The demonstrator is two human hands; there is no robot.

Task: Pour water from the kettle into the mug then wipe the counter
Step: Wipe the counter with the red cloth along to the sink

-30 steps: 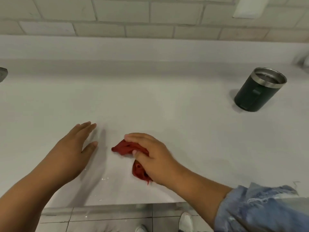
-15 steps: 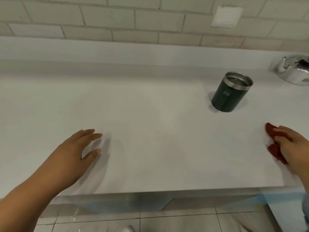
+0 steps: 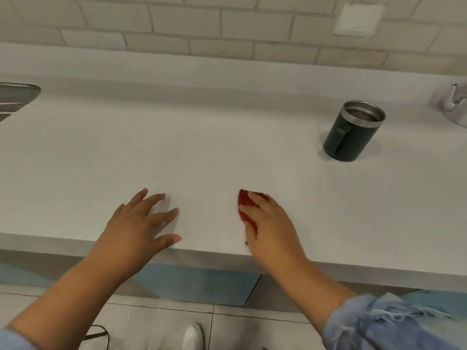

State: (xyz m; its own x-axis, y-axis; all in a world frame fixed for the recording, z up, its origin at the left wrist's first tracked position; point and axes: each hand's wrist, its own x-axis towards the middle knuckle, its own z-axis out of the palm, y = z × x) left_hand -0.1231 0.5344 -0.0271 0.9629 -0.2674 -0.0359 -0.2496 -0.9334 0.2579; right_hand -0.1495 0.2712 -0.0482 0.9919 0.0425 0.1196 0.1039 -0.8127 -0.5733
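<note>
Floor tile (image 3: 151, 322), pale grey and smooth, lies nearest, with the toe of a white shoe (image 3: 193, 337) on it and a frayed denim sleeve (image 3: 379, 322) at the right forearm.

Both hands rest at the front edge of the matte white table (image 3: 202, 147), well short of the mug and to its left. The left hand (image 3: 134, 231) lies flat on the bare surface, its fingers (image 3: 151, 199) spread wide and the thumb at the very edge. The right hand (image 3: 273, 231) holds a crumpled red cloth (image 3: 246, 203) down on the table. Its fingers lie close together over the cloth, the thumb pressed into the folds, so only the cloth's far end and left side show.

Half a second ago the cloth and right hand were out to the right of the mug, near the table's edge. They have since swept left and now sit beside the left hand, which has kept its flat pose.

Nothing stands between the cloth and the mug (image 3: 353, 132), an upright dark green cylinder with a steel rim and a handle facing the person. Right of the mug, cut by the frame, is the shiny metal kettle (image 3: 454, 107). Far to the mug's left a steel sink (image 3: 15, 97) corner shows. Behind the mug rises a wall (image 3: 227, 21) of cream brick-shaped tiles carrying a square white plate (image 3: 358, 18).
</note>
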